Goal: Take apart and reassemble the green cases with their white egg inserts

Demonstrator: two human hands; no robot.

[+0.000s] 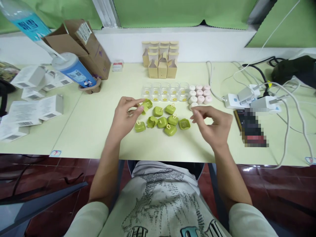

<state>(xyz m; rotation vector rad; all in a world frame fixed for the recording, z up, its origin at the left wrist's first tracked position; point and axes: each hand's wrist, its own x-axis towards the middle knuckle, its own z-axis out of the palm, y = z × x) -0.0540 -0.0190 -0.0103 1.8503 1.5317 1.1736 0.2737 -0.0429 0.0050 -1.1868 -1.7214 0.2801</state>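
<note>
Wrinkled shirt [163, 197]; left fingers [137, 112] hold green shell [145, 108] (glossy, curved).

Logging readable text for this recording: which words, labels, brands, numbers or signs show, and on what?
Nothing reads for certain.
Left table sticker: perhaps "7", unconfirmed.
Right table sticker: blurred.
Bottle: large label characters, blurred.
Blue canister, brown carton, white boxes: print too small.
Clear containers: yellow markings too small.
Shirt: lettering illegible, partly cut off.

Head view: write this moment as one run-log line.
left hand: at green piece, grip unclear | right hand: near pale round pieces, hold unclear | green cases: spread between hands | clear containers: rows beyond green cases
</note>
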